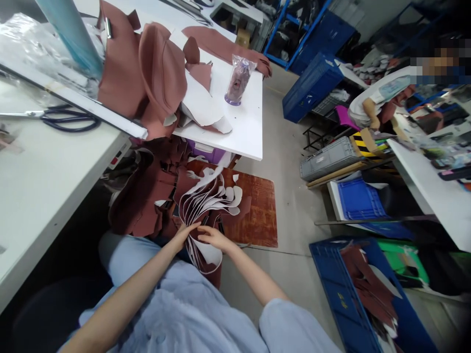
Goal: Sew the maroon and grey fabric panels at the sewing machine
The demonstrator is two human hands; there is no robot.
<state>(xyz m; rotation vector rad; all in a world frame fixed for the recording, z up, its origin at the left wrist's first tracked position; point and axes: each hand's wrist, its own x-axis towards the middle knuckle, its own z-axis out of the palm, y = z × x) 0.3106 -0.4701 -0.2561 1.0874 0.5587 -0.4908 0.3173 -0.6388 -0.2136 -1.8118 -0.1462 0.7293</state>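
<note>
A fanned stack of reddish-brown leather pieces with pale backs (206, 193) stands in front of my lap. My left hand (183, 236) grips the stack around its narrow middle, where the layers bunch together. My right hand (215, 238) is at the stack's right side, fingers stretched out and apart, touching or nearly touching the pale layers. Below both hands, the lower ends of the pieces curl outward (206, 255). More brown leather pieces (138, 211) lie heaped to the left of the stack. Beneath it is a reddish-brown wooden board (257, 211).
At left, black-handled scissors (69, 120) lie on a white table (62, 181). Large leather pieces (162, 73) and a wrapped spool of thread (240, 82) rest on the farther table. A blue crate (331, 274) stands right. A co-worker (382, 93) sits beyond.
</note>
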